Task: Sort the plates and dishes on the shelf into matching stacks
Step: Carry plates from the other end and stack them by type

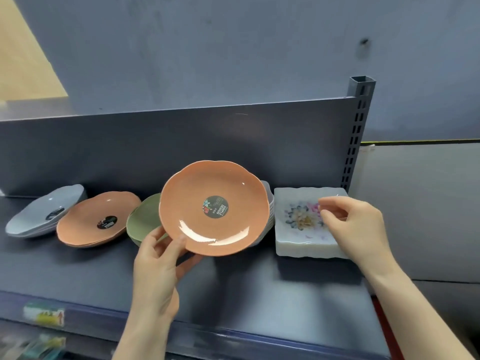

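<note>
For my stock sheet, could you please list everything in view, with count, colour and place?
grey scalloped plates: stack, grey-blue, far left.
orange scalloped plates: stack, orange, beside them.
green round plates: count unclear, green, centre-left.
stickered orange scalloped plate: one, orange, held tilted, centre.
whitish plates: stack, whitish, behind it.
square floral dishes: stack, pale grey, right end.
metal shelf: one, dark grey-blue, underneath.
hands: two; left hand grips the stickered plate, right hand curled loosely above the square dishes.
</note>
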The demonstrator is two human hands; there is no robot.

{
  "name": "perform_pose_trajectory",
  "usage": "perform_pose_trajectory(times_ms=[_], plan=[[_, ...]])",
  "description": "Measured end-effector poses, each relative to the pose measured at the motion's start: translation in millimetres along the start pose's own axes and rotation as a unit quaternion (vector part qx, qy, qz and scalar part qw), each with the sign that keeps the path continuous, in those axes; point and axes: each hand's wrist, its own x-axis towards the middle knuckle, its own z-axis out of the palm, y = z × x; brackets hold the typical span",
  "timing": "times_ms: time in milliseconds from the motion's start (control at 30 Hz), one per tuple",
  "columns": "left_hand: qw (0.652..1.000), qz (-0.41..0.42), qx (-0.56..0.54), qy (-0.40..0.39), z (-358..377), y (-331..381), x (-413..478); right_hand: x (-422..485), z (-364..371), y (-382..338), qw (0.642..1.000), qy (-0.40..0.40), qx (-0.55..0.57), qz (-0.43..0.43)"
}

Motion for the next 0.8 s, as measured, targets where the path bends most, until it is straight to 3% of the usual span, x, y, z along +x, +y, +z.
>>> perform_pose_trajectory(times_ms=[167, 300, 500, 800], plan=[[0.999, -0.022, 0.022, 0.023, -22, -2, -13, -21, 46, -28, 0.970, -0.118, 0.203, 0.059], [0.998, -0.035, 0.028, 0.041, -49, 2, -20, -42, 69, -43, 0.936, -0.169, 0.294, 0.096], [0.997, -0.048, 0.034, 0.054, -95, 14, -20, -72, 98, -74, 0.915, -0.207, 0.331, 0.104], [0.995, -0.025, 0.037, 0.088, -207, 45, 0, -135, 167, -156, 0.924, -0.190, 0.319, 0.094]])
